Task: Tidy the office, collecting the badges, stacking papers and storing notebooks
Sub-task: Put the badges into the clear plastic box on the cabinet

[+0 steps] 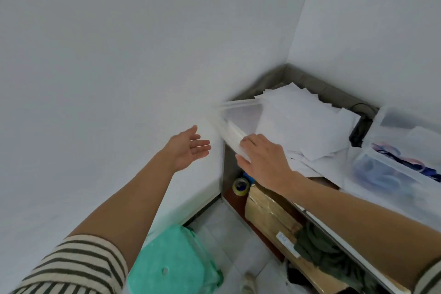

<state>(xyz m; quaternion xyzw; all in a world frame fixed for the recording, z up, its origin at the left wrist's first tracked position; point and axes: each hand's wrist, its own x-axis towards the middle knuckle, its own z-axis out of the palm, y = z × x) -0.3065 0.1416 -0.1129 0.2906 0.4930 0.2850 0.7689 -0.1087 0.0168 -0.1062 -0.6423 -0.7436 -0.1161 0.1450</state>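
Note:
A loose pile of white papers (307,122) lies in the corner of the desk, partly inside a clear plastic tray (241,112) whose rim is blurred. My right hand (265,160) grips the tray's near left edge, fingers over the top and thumb below. To the left of the tray, near the wall, my left hand (188,148) hovers with its palm up and fingers straight, holding nothing. On the desk at the right stands a clear box (381,169) containing blue and pink badge lanyards (405,160).
White walls close in on the left and behind the desk. Under the desk sit a cardboard box (269,212), a tape roll (240,186) and dark cloth (319,246). A green stool (171,262) stands on the floor below my left arm. A black object (358,132) lies behind the papers.

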